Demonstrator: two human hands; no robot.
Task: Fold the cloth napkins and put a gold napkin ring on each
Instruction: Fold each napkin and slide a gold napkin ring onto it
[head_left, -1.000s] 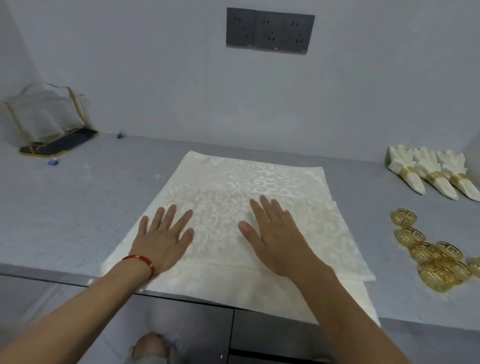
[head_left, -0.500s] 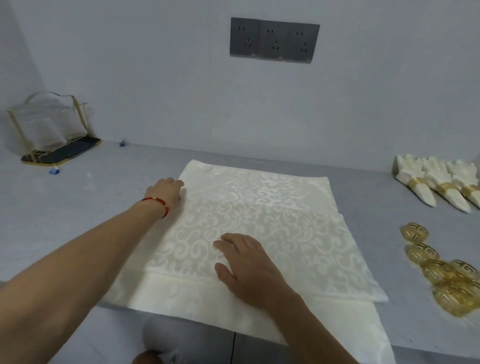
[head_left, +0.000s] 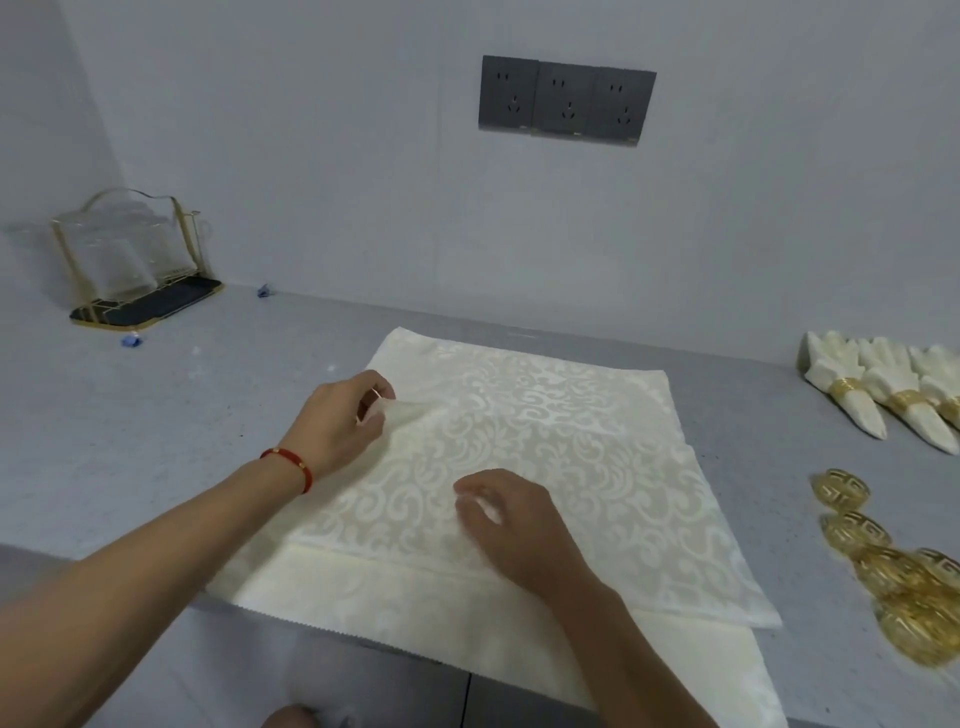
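A cream damask napkin (head_left: 561, 457) lies spread on the grey counter, on top of another napkin (head_left: 467, 618) whose near edge hangs over the counter's front. My left hand (head_left: 343, 421) pinches the top napkin's far left corner and lifts it a little toward the middle. My right hand (head_left: 514, 525) rests on the napkin's near middle with its fingers bent onto the cloth. Several loose gold napkin rings (head_left: 883, 561) lie at the right. Three folded napkins with gold rings (head_left: 883, 395) lie at the far right.
A clear holder with gold trim on a dark base (head_left: 135, 260) stands at the back left by the wall. The grey counter (head_left: 156, 426) runs left of the napkins. A dark socket panel (head_left: 566, 104) is on the wall.
My left hand went from flat on the near cloth to the far left corner, took hold of it and pulled it up. My right hand slid slightly left and its fingers bent.
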